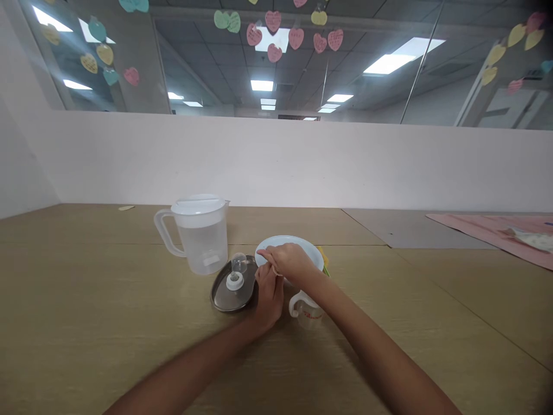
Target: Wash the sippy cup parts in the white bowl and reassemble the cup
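My right hand (291, 264) lies over the top of my left hand (269, 297), in front of a white plate or shallow bowl (309, 248). The left fingers are curled, apparently round a small upright object that they hide. A pale rim shows between the hands, but its kind is not clear. The right fingers are bent at its top. Left of them is an oval metal tray (224, 302). On it are a white ring with what looks like a bottle nipple (234, 281) and a clear domed cap (239, 263). A clear measuring cup (310, 317) stands below my right wrist.
A lidded clear pitcher (203, 236) with a handle stands behind the tray. Something yellow and green (323, 259) shows past the plate's right edge. A pink cloth (488, 227) lies at the far right, and a white wall (276, 164) rises behind the table.
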`<move>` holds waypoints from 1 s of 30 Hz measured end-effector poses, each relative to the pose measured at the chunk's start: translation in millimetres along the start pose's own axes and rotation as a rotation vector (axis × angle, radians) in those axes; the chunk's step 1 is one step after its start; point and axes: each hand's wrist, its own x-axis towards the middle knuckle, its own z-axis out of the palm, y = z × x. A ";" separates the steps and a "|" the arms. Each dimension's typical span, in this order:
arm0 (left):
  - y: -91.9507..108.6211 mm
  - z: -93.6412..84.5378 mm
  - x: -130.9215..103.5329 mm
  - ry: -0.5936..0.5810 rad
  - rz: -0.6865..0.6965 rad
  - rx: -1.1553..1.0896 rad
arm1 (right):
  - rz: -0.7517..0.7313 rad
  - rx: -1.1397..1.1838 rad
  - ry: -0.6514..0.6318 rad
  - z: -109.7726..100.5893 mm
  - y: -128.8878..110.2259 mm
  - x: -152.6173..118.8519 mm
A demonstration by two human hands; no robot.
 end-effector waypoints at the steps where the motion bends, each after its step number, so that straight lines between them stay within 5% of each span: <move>1: 2.5 -0.7 0.9 0.001 -0.022 -0.009 | 0.019 -0.005 -0.018 1.3 2.3 0.3; 8: 9.3 -6.0 1.4 -0.045 0.002 0.003 | -0.069 -0.071 -0.097 -14.9 1.2 -4.0; 16: 8.7 -4.4 0.2 -0.040 -0.009 0.043 | 0.022 0.028 0.137 -45.4 -7.6 -12.0; 23: 3.1 2.4 -0.2 -0.061 -0.107 0.075 | 0.046 0.011 -0.201 -68.1 -15.9 -11.6; 30: 0.2 4.2 -1.7 -0.066 -0.149 0.052 | 0.176 0.052 -0.318 -56.3 -15.9 -5.2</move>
